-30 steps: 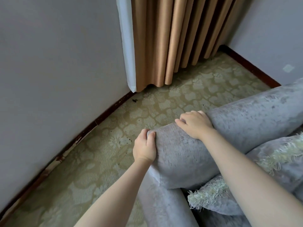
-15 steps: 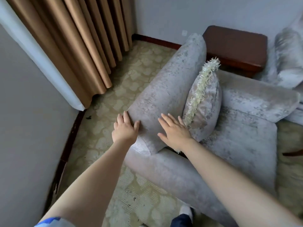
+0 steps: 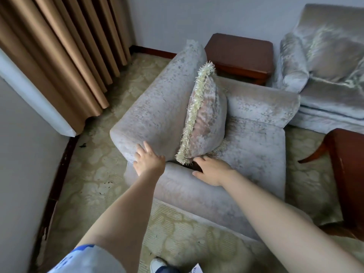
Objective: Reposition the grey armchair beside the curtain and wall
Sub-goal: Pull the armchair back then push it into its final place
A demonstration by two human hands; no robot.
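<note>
The grey velvet armchair (image 3: 254, 154) stands in the middle of the view, its backrest toward the tan curtain (image 3: 65, 56) and the grey wall (image 3: 21, 154) at left. A fringed cushion (image 3: 206, 119) leans against the backrest. My left hand (image 3: 149, 160) has straight fingers touching the near end of the backrest. My right hand (image 3: 212, 170) lies flat on the near armrest, its fingertips at the dark gap below the cushion.
A strip of patterned carpet (image 3: 102, 170) separates the chair from the wall and curtain. A dark wooden side table (image 3: 240, 54) stands behind the chair, a second grey armchair (image 3: 325, 62) at far right, and another wooden table (image 3: 346, 174) at the right edge.
Both hands let go of the backrest's end and opened. My view pulled back and swung right, so the whole chair shows. The right hand slid down onto the armrest.
</note>
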